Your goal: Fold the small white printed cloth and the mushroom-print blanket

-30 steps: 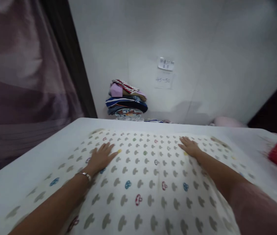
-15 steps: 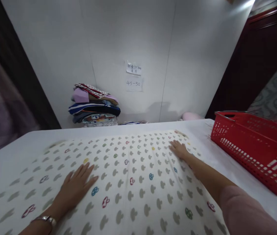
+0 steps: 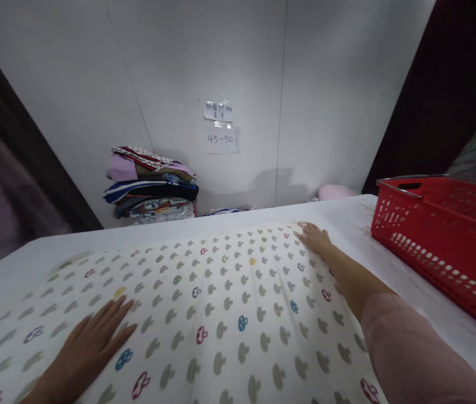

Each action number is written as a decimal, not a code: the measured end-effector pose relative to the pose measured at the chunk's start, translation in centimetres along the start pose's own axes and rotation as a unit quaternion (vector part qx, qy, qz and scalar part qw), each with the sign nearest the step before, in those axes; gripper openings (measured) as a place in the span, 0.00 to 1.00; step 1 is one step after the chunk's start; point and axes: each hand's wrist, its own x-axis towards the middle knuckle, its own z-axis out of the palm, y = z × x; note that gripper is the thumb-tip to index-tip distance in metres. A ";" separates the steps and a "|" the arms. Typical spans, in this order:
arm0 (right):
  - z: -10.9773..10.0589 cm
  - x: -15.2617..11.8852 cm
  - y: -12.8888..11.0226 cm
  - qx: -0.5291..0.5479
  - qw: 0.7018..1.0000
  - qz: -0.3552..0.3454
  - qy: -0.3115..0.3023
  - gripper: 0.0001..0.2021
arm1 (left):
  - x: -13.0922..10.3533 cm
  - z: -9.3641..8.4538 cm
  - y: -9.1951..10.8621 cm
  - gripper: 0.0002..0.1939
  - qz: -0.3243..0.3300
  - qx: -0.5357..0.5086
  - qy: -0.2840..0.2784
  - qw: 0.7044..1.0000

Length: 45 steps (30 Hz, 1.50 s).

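A white cloth [image 3: 229,286] printed with grey and coloured mushrooms lies spread over the table. On its left part my left hand [image 3: 88,345] rests palm down, fingers apart and slightly spread. My right hand [image 3: 315,238] reaches to the cloth's far right corner and lies on it with the fingers stretched out. Neither hand holds anything. Small wrinkles run through the cloth near my right forearm.
A red plastic basket [image 3: 443,247] stands on the white table [image 3: 349,216] at the right. Behind the table is a stack of folded fabrics [image 3: 151,185]. Paper notes [image 3: 223,139] hang on the wall, and a pink item [image 3: 334,192] sits beyond the far edge.
My right hand has moved farther out to the cloth's far right corner. The view has shifted, and my left hand appears lower and more to the left, still flat on the cloth.
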 end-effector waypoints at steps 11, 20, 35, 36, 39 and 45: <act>0.4 -0.7 -0.1 0.009 1.000 0.020 -0.018 0.26 | -0.3 -2.9 3.3 0.33 -0.050 0.061 -0.029 0.996; 0.2 -14.8 1.4 0.000 0.999 -0.036 -0.012 0.26 | -0.6 -4.2 4.9 0.33 -0.038 0.055 -0.032 0.997; -3.4 -34.5 12.3 0.177 0.976 0.122 0.022 0.20 | -9.4 -3.6 14.3 0.31 0.002 0.021 -0.047 0.999; -3.6 -34.9 12.3 0.181 0.973 0.143 0.020 0.20 | -10.6 -3.2 15.1 0.30 0.020 0.017 -0.045 0.999; -3.9 -35.1 11.8 0.194 0.961 0.198 -0.004 0.23 | -13.6 -2.8 17.0 0.27 0.091 0.001 -0.028 0.995; -4.6 -33.9 11.2 0.174 0.958 0.224 -0.037 0.18 | -16.4 -2.4 18.7 0.29 0.141 -0.045 0.024 0.989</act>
